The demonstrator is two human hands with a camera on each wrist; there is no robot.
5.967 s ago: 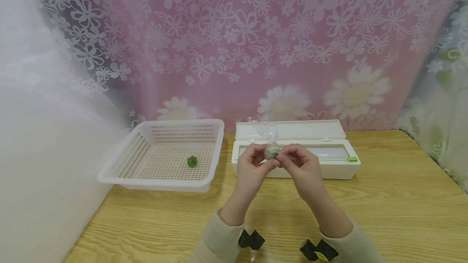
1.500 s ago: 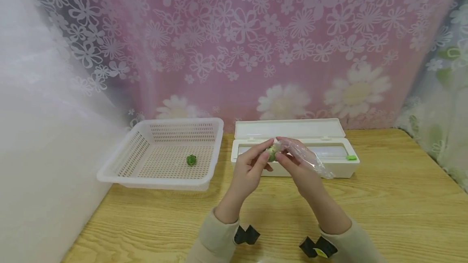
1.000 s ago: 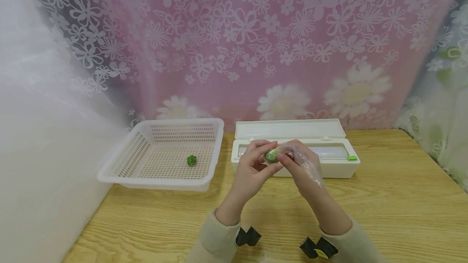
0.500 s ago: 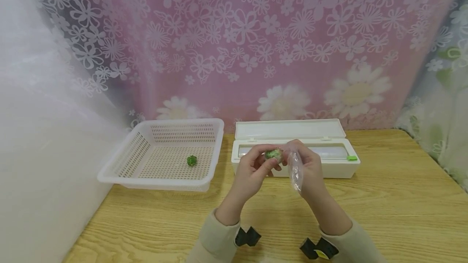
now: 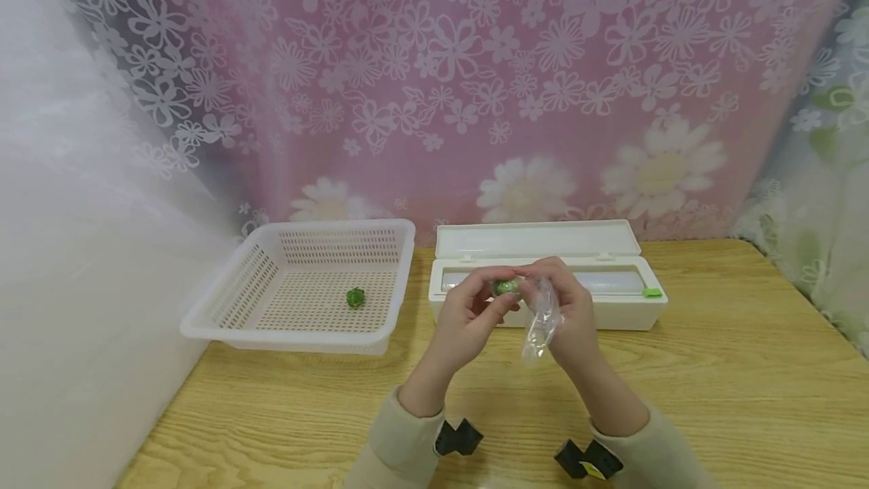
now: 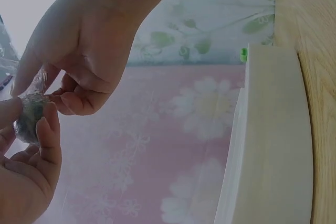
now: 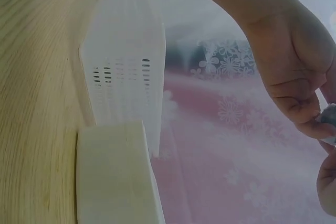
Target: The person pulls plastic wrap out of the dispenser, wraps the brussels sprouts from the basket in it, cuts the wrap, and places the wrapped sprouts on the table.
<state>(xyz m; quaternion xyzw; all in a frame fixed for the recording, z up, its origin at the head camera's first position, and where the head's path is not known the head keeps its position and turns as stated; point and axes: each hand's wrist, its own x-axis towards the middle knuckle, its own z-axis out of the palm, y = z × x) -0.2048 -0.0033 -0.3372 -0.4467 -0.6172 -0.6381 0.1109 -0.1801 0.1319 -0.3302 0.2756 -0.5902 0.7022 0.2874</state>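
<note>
In the head view my left hand holds a small round green vegetable, wrapped in clear cling film, between thumb and fingers. My right hand pinches the twisted film against the vegetable's right side. A loose tail of cling film hangs down over that hand. Seen from the left wrist, the wrapped vegetable looks dark under the tight film, with fingers of both hands around it. The right wrist view catches only a sliver of the wrapped vegetable at its edge.
Behind the hands stands a white cling film box, lid raised, with a film roll inside and a green tab. To the left, a white perforated basket contains a small green vegetable. Both rest on the wooden table.
Over these frames the film tail has swung from above the vegetable to the right, then down over the right hand, while the hands turn the vegetable. Basket and box stay put.
</note>
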